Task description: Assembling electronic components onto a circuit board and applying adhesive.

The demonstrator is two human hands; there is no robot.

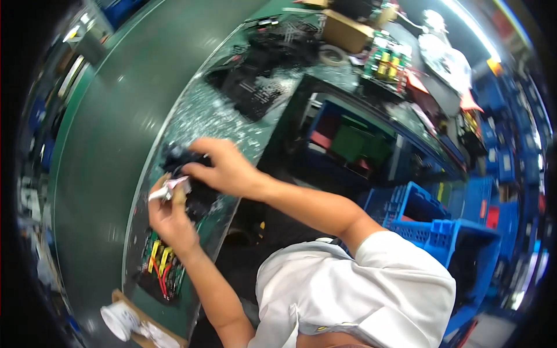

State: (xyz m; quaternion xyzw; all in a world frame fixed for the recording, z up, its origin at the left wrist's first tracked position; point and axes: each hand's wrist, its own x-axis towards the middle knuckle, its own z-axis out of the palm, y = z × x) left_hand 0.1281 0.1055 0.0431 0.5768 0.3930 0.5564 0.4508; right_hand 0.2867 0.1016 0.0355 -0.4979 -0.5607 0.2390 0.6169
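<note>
My left hand [169, 219] is closed, pinching a small white and pinkish piece [159, 194] that looks like crumpled paper or film; blur hides its exact kind. Just beyond it, my right hand [225, 168] has its thumb and fingers around a dark, blurred object [178, 158] at the bench's edge. Both hands nearly meet over the green work surface. Nearer to me, beside my left forearm, lies a circuit board [161, 268] with yellow parts and red wires.
Black parts [252, 87] lie farther along the bench on clear plastic wrap [200, 113]. Beyond them are a tape roll [333, 55] and a cardboard box [347, 30]. Blue crates [418, 229] stand at my right. A white cup [116, 322] is at the lower left.
</note>
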